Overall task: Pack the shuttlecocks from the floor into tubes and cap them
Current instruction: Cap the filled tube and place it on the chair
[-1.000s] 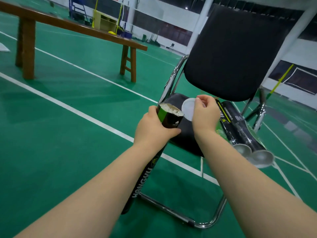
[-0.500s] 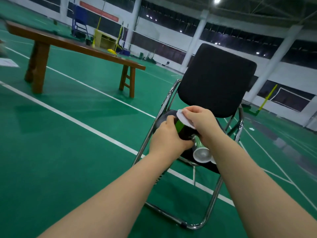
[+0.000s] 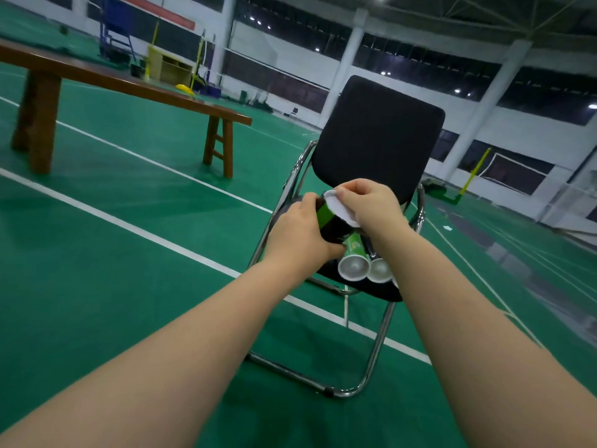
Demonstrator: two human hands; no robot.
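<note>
My left hand [image 3: 298, 234] grips a black and green shuttlecock tube [image 3: 329, 223] near its top end, held in front of the chair. My right hand [image 3: 371, 206] presses a white round cap [image 3: 339, 208] onto the tube's mouth, fingers pinched over the cap's rim. The tube's contents are hidden under the cap. Two more tubes [image 3: 353, 265] with white capped ends lie side by side on the chair seat, just below my hands.
A black folding chair [image 3: 376, 137] with a chrome frame stands on the green court floor. A long wooden bench [image 3: 129, 88] crosses the left side. White court lines run under the chair. Pillars and yellow posts stand far behind.
A second ago the cap was held beside the open tube mouth. It now lies over the mouth under my right fingers. The view has lifted and pulled back from the chair.
</note>
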